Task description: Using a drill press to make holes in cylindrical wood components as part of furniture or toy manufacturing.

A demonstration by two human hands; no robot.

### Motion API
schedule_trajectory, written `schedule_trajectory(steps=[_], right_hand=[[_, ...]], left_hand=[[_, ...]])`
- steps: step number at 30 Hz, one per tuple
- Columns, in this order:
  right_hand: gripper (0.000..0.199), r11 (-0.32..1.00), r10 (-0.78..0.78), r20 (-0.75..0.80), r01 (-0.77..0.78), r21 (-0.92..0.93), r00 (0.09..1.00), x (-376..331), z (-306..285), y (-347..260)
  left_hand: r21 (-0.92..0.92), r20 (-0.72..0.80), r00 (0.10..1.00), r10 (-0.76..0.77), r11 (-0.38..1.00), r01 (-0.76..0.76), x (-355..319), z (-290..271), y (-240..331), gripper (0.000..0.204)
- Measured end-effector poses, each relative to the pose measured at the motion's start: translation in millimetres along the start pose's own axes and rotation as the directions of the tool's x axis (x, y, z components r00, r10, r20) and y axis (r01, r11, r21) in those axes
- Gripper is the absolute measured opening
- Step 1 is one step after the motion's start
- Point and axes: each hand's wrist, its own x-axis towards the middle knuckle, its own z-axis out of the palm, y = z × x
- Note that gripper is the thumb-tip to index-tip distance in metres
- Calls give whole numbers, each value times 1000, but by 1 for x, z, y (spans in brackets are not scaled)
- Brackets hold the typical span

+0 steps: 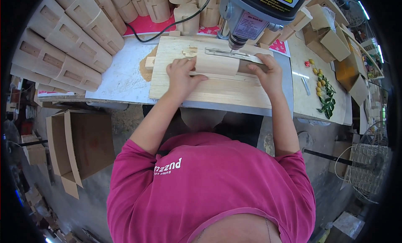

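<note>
One pale wooden block (pixel 215 66), curved on its upper face, lying lengthwise on a wide light board (pixel 171 86), below and just to the near side of a drill chuck (pixel 238 42). Chuck apart from the block.

Brown bar (pixel 248 67) at the block's right end, in line with it. Slotted metal strip (pixel 228 53) along the far side of both.

Left hand (pixel 181 77): at the block's left end, fingers touching it, thumb stretched out along the near edge. Cannot tell whether these fingers grip or only steady it. Right hand (pixel 269 72): fingers clamped on the brown bar, thumb on the near side, the rest curled over the far side.

Board rests on a pale bench (pixel 113 73). Sawdust (pixel 146 71) spilled by the board's left edge, a small wood piece (pixel 150 62) on it. Drill head (pixel 255 21) overhead, grey and dark; black cable (pixel 180 21) looping off to its left.

Farther left, leaning stacks of wooden blocks (pixel 63 40) with cut recesses. To the right, yellowish fruit (pixel 319 84) beside green leaves (pixel 328 102); open cardboard boxes (pixel 322 42) beyond.

Floor, left: one open carton (pixel 92 142). Lower right: a wire-caged fan (pixel 368 165).
</note>
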Motion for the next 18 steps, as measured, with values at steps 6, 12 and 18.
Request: schedule_trajectory(steps=[6, 12, 18], right_hand=[[33, 980, 113, 111, -130, 153, 987, 5, -8, -10], [24, 960, -180, -374, 246, 136, 910, 71, -90, -57], [31, 993, 34, -289, -65, -100, 957, 130, -87, -155]], left_hand=[[-26, 113, 993, 39, 999, -36, 6, -9, -12, 56], [-57, 142, 988, 65, 997, -57, 10, -10, -12, 54], [-7, 160, 986, 47, 999, -47, 6, -15, -15, 53]])
